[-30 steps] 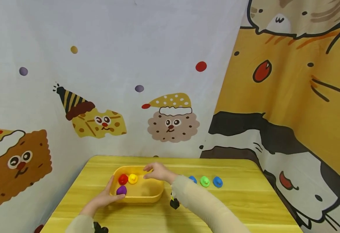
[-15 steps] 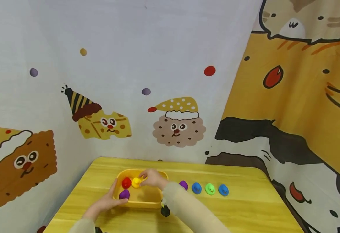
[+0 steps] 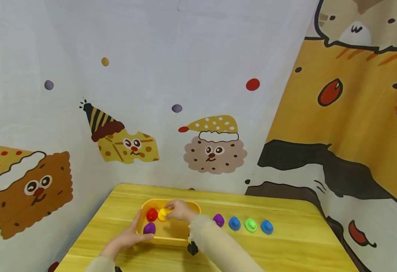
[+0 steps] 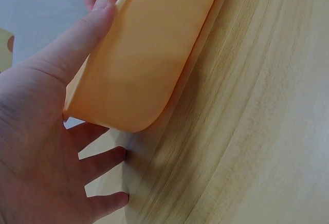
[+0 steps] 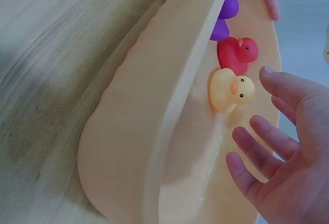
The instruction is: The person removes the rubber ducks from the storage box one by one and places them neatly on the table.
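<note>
My left hand [image 3: 128,236] rests against the left end of a yellow-orange plastic tray [image 3: 171,241], fingers along its left wall and thumb lying on the near rim. In the left wrist view the fingers are spread and fairly straight beside the tray corner. Inside the tray sit a red rubber duck [image 5: 236,54], a yellow rubber duck [image 5: 230,90] and a purple rubber duck [image 3: 149,228]. My right hand [image 5: 288,142] reaches over the tray beside the yellow duck. Its fingers are parted, and the right wrist view shows a gap between them and the duck.
On the wooden table [image 3: 286,253], right of the tray, a row holds a purple duck [image 3: 218,220], a blue duck [image 3: 234,223], a green duck [image 3: 251,225] and another blue duck [image 3: 267,227]. My right sleeve partly covers the row's left end. A printed cloth [image 3: 144,75] hangs behind.
My right hand has moved left inside the tray, to the yellow duck. The left hand keeps its place on the tray. The head view has turned, shifting everything to the right.
</note>
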### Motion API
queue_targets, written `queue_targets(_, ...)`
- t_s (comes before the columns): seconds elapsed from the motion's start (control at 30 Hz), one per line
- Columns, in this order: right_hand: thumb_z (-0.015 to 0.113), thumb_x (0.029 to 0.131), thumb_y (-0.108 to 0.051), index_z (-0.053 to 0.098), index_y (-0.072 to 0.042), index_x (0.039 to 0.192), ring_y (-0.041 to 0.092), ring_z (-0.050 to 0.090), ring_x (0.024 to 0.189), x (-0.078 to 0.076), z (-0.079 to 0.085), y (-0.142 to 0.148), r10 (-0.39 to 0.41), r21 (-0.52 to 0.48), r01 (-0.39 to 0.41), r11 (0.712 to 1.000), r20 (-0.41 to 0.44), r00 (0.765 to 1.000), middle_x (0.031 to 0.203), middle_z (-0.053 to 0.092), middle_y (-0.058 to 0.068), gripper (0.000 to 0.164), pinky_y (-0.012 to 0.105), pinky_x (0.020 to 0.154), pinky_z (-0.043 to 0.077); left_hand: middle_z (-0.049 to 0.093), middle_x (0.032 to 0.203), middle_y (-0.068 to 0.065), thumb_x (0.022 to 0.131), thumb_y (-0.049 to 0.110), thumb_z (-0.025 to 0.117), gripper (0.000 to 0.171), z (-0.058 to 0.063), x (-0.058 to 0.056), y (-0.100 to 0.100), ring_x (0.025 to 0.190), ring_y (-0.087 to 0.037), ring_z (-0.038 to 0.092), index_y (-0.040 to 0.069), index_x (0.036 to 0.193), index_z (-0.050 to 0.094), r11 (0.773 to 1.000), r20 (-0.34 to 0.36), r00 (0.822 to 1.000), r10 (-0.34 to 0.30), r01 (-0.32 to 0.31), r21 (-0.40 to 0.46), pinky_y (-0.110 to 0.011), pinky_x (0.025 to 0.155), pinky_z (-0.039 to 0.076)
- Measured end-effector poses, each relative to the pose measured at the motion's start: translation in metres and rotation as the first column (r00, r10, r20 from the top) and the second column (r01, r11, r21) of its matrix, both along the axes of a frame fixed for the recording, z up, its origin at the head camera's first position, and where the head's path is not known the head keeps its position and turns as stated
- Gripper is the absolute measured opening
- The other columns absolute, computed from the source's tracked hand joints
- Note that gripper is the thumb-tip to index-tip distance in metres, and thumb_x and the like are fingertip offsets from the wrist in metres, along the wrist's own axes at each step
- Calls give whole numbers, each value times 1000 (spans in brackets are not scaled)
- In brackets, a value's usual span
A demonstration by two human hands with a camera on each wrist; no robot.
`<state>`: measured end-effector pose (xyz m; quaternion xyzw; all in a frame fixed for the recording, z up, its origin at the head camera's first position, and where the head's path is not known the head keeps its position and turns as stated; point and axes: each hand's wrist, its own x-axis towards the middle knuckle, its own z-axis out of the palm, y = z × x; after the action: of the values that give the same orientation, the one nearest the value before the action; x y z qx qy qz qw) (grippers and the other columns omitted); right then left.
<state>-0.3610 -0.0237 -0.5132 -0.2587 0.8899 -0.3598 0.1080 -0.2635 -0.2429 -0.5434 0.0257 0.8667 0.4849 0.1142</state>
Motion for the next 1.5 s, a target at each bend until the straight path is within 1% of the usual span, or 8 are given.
queue_targets(0.13,79,76,-10,70,-4,113,23,63,98,-2,-2,-1,-2,-5,2,1000,11,1000,107,69,11,38,31,82,52,3,152,-38,82,35,78,117,1,1,1,133,-60,19,-1,153,-7,1000,-17,1000,-3,3,7,-69,104,20)
queue_targets(0.33,79,76,-12,71,-6,113,22,63,96,-6,-9,-4,4,14,-4,1000,6,1000,105,69,11,39,32,80,53,3,152,-38,80,33,80,117,1,3,2,134,-59,17,-3,152,-5,1000,-32,999,0,0,20,-69,106,18)
queue_targets(0.5,79,76,-12,71,-6,113,21,63,94,-9,-14,-8,2,16,-2,1000,11,1000,102,69,10,38,31,79,53,4,152,-39,80,34,80,118,2,4,2,134,-60,17,-3,152,-5,1000,-32,999,9,-8,27,-69,106,19)
queue_targets(0.77,78,77,-11,71,-6,112,20,62,90,-9,-14,-11,-9,36,8,999,11,1000,100,68,9,36,31,77,52,5,152,-38,80,32,80,117,2,3,2,133,-60,17,-2,153,-5,1000,-27,999,19,-18,19,-69,105,19)
queue_targets(0.93,78,77,-10,71,-5,111,19,61,86,-10,-19,-12,-9,39,10,999,-12,1000,96,68,8,35,31,75,51,4,152,-39,81,32,80,117,2,2,2,134,-60,16,-2,152,-6,1000,-26,1000,14,-13,28,-70,105,18)
queue_targets(1.1,79,77,-10,70,-2,112,16,59,82,-11,-25,-13,-9,39,11,999,-31,999,94,68,8,38,29,74,50,3,152,-38,81,31,79,116,0,2,3,134,-60,14,-3,152,-6,999,-27,1000,8,-7,44,-71,105,16)
queue_targets(1.3,79,76,-10,70,-1,111,15,56,78,-10,-25,-16,-26,38,28,999,-54,998,91,67,7,38,28,73,49,4,152,-38,80,31,80,117,-1,1,3,134,-60,16,0,153,-7,999,-19,1000,14,-13,44,-70,105,19)
queue_targets(1.5,78,77,-9,70,-1,111,16,57,79,-11,-26,-17,-43,35,44,998,-44,998,93,67,6,35,31,74,51,3,153,-37,80,32,80,117,2,2,4,134,-60,16,1,153,-6,999,1,1000,19,-19,41,-70,104,19)
